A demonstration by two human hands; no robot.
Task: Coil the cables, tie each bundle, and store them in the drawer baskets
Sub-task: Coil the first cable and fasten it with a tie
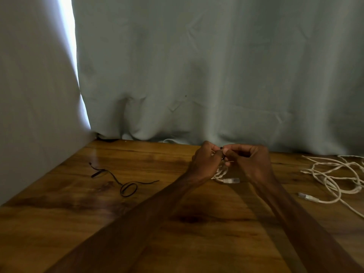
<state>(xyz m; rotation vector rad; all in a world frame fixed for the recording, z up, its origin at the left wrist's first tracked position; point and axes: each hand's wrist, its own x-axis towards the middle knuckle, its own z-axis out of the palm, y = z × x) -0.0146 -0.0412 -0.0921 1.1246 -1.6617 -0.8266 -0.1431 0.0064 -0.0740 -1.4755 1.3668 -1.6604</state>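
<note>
The left hand [204, 161] and right hand [251, 161] meet, fingers [230, 151] pinched on a dark tie [221, 148]. The coiled white cable [221, 172] hangs just beneath them.

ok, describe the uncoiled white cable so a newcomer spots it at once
Start at the wooden table in front of the pale curtain and go to its right edge. The loose white cable sprawls there in wide tangled loops. Unlike the small white bundle held between the left hand and right hand, it lies untied and untouched.

L hand [204, 161], R hand [251, 161], forearms [157, 209]: bare, seemingly; blurry.
</note>
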